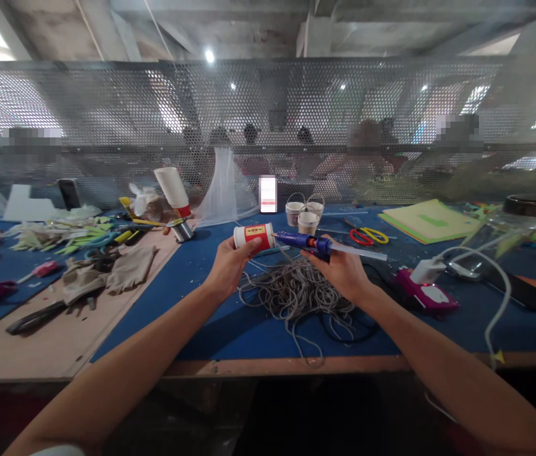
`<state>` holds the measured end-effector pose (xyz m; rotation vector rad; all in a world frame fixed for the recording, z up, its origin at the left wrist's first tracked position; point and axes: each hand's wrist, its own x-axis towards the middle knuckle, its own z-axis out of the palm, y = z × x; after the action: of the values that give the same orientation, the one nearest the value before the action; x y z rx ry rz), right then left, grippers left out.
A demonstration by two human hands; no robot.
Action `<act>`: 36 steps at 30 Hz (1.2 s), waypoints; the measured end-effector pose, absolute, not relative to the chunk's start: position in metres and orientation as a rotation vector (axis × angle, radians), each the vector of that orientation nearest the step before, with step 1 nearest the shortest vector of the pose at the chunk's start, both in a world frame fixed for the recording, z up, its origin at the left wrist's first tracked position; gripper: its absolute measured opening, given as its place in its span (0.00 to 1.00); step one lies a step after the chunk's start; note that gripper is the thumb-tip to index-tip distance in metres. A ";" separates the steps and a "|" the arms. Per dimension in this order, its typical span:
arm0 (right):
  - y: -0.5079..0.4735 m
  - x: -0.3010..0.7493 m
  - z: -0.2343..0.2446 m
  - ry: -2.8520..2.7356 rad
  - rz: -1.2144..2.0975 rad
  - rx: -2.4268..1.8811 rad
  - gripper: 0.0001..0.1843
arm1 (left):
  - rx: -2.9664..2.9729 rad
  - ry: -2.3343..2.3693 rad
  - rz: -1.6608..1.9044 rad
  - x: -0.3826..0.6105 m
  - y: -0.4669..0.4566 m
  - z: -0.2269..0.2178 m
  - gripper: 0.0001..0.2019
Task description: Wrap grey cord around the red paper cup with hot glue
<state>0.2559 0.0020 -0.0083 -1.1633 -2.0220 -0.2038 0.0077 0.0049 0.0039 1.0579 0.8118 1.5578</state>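
My left hand point(230, 265) is closed round a small paper cup point(252, 237), white with a red and yellow label, tipped on its side. In my right hand point(341, 269) is a blue glue gun point(303, 242) with a clear glue stick point(360, 252) poking out of its back. Its nozzle points left, at the cup's right-hand end; whether they touch I cannot tell. Below both hands lies a loose heap of grey cord point(300, 294). Just behind the gun stand three small cups with cord handles, the front one point(308, 221) nearest.
Red and yellow scissors point(368, 236) and a yellow-green paper stack point(431, 221) lie right of the cups. A purple power strip point(426, 294) with a white plug sits right. Stacked paper cups point(171, 187) lean at the back left, gloves point(130, 269) nearer. Perforated metal screen point(268, 107) closes the back.
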 end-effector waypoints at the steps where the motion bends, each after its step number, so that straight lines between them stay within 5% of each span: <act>1: 0.002 0.256 -0.008 -2.019 -0.206 -1.164 0.23 | 1.056 0.820 1.558 0.008 0.005 0.004 0.20; 26: -0.001 0.255 -0.001 -1.943 -0.030 -1.163 0.20 | 1.155 0.857 1.551 0.008 0.005 0.000 0.18; 36: 0.001 0.257 0.016 -1.655 0.994 -0.962 0.21 | 1.067 0.831 1.501 0.008 0.005 0.000 0.18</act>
<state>0.2568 0.0007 0.0156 -0.9618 -1.6552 0.9941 0.0076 0.0051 -0.0004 1.0667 0.8312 1.5015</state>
